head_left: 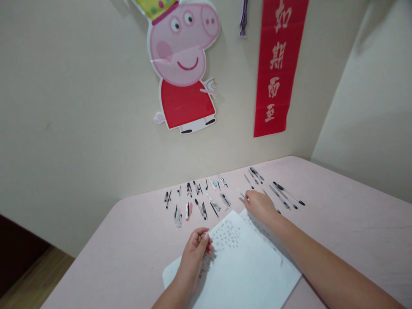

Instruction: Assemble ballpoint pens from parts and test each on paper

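Observation:
My left hand (pixel 197 246) is over the left side of a white paper sheet (pixel 247 266) that bears small dark marks. Its fingers are curled together, and anything between them is too small to make out. Farther off, my right hand (pixel 258 203) reaches past the sheet's far edge, its fingers pinched at a thin pen-like stick (pixel 242 196). Under the top sheet another white sheet (pixel 170 271) shows at the left. Pens taken into parts lie in small groups beyond the hands, among them dark pen pieces (pixel 200 209) and a white and pink piece (pixel 187 212).
Several long pens (pixel 288 193) lie right of my right hand, with more pen pieces (pixel 256 174) behind it. The pink table (pixel 128 240) meets a wall at the back. A cartoon pig cutout (pixel 186 103) and a red banner (pixel 277 77) hang there.

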A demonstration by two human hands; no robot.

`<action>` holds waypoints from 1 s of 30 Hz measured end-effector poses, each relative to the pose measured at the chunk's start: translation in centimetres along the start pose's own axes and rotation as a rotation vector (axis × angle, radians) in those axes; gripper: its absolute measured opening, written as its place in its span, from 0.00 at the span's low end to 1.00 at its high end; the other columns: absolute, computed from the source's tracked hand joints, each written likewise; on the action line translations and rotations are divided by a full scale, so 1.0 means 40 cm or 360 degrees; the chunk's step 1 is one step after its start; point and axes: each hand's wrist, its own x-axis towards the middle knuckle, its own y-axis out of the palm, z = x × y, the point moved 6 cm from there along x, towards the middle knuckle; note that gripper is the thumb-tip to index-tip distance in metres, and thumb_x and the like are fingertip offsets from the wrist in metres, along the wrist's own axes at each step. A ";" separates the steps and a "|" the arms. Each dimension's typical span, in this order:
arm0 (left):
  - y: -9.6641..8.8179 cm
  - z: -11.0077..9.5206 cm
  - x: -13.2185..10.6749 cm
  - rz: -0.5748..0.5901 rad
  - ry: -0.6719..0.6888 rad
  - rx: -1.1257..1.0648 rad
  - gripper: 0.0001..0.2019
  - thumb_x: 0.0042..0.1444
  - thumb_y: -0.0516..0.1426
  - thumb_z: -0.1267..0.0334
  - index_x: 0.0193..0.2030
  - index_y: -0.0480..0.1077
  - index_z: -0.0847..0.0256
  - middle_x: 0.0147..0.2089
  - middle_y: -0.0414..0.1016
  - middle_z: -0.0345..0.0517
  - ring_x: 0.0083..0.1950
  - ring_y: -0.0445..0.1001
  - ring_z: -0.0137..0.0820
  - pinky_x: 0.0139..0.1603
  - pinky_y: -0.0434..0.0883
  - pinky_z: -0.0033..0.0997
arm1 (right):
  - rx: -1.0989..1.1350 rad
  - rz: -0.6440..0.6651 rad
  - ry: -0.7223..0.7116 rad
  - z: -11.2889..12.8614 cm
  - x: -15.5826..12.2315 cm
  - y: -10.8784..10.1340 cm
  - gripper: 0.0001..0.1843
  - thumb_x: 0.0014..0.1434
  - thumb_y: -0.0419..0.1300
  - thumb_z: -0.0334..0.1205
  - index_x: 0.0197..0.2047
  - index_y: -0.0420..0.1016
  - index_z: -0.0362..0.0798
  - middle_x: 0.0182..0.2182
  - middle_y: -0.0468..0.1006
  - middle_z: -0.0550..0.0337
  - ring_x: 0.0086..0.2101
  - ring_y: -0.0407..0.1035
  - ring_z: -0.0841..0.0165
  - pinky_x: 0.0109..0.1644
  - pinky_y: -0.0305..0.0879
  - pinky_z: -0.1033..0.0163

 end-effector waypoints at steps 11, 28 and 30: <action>0.006 -0.010 -0.007 0.0005 0.0001 0.0076 0.15 0.50 0.60 0.53 0.40 0.69 0.61 0.28 0.68 0.40 0.28 0.68 0.26 0.30 0.65 0.25 | -0.0133 0.0184 0.0328 -0.140 0.032 0.042 0.12 0.59 0.50 0.33 0.43 0.71 0.39 0.41 0.76 0.41 0.42 0.72 0.59 0.39 0.61 0.62; 0.012 -0.019 -0.013 -0.0033 -0.0020 0.0103 0.16 0.47 0.62 0.53 0.38 0.70 0.62 0.27 0.69 0.40 0.28 0.68 0.26 0.29 0.65 0.25 | -0.0165 0.0111 0.0309 -0.157 0.042 0.053 0.14 0.62 0.49 0.38 0.42 0.73 0.41 0.40 0.76 0.42 0.41 0.72 0.59 0.39 0.62 0.62; 0.013 -0.020 -0.013 -0.0036 -0.0017 0.0102 0.16 0.47 0.62 0.52 0.38 0.70 0.62 0.27 0.69 0.40 0.28 0.68 0.26 0.29 0.65 0.25 | -0.0170 0.0102 0.0304 -0.157 0.041 0.049 0.13 0.61 0.50 0.36 0.42 0.73 0.41 0.40 0.76 0.43 0.41 0.72 0.60 0.39 0.61 0.62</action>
